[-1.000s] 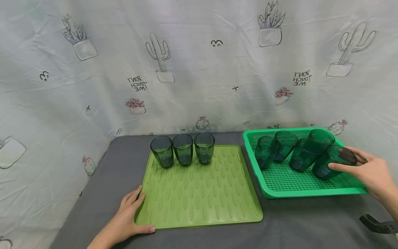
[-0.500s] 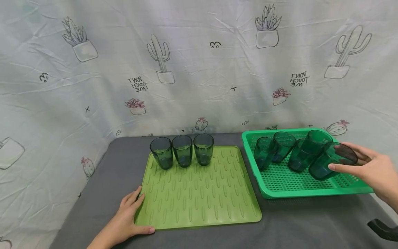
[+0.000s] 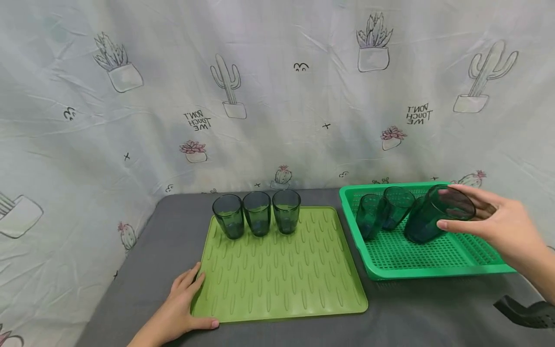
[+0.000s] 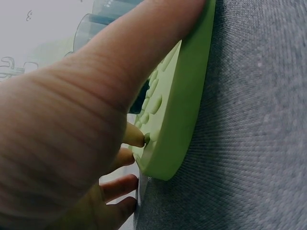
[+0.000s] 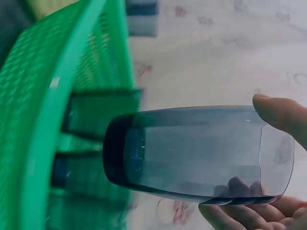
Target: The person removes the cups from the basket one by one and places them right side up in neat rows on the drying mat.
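Observation:
My right hand [image 3: 505,224] holds a dark tinted drinking glass [image 3: 427,221] near its rim, thumb on one side and fingers on the other. In the head view the glass tilts over the green basket [image 3: 438,274]; the right wrist view shows the tinted glass [image 5: 192,151] with nothing in it. My left hand [image 3: 179,303] rests at the near left corner of a ridged green drying mat [image 3: 282,274], fingers along its left edge and thumb by the front edge. Three matching glasses [image 3: 257,214] stand upright in a row at the mat's back left.
More glasses [image 3: 396,207] stand in the left part of the basket, one partly hidden behind the held glass. Grey cloth [image 3: 412,313] covers the table. A patterned white curtain [image 3: 260,96] hangs behind. A black strap-like piece [image 3: 524,313] shows below my right forearm.
My right hand has lifted the glass from the basket's right part and moved left with it, over the other glasses. My left hand has stayed at the mat's corner.

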Tool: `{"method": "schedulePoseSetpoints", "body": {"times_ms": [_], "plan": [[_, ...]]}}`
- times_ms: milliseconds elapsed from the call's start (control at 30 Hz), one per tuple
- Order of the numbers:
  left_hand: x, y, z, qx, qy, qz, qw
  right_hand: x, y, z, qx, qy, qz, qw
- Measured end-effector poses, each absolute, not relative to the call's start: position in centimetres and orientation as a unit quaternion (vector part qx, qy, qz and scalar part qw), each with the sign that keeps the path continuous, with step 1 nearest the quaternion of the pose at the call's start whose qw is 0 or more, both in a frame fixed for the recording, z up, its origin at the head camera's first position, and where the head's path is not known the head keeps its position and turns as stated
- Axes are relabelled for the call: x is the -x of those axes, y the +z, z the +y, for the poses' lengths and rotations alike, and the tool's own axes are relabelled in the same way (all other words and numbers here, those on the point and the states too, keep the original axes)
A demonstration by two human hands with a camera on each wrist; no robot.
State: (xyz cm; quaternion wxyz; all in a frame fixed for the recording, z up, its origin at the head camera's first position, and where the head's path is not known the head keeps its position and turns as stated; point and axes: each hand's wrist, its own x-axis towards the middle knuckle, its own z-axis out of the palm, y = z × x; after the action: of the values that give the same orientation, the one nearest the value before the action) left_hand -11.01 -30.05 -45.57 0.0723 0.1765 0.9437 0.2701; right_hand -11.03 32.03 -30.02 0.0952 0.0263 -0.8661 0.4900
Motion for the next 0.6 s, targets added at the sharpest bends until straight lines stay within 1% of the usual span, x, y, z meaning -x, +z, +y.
{"method": "schedulePoseSetpoints", "body": {"times_ms": [133,333,467,600], "plan": [[11.0,-45.6,-30.1,-0.179,0.268,0.945,0.059,11.7,-28.6,29.9,-0.055,0.501,-0.860,0.080],[11.1,-45.6,-30.0,-0.180,0.270,0.944,0.069,13.8,-27.0,26.3,-0.091,0.544,-0.834,0.030],[11.3,-45.6,-30.0,-0.180,0.271,0.943,0.069,16.1,-26.8,23.6,-0.129,0.580,-0.805,0.000],[11.3,-45.8,-30.0,-0.179,0.271,0.943,0.070,18.4,-27.3,20.9,-0.137,0.585,-0.799,-0.028]]}}
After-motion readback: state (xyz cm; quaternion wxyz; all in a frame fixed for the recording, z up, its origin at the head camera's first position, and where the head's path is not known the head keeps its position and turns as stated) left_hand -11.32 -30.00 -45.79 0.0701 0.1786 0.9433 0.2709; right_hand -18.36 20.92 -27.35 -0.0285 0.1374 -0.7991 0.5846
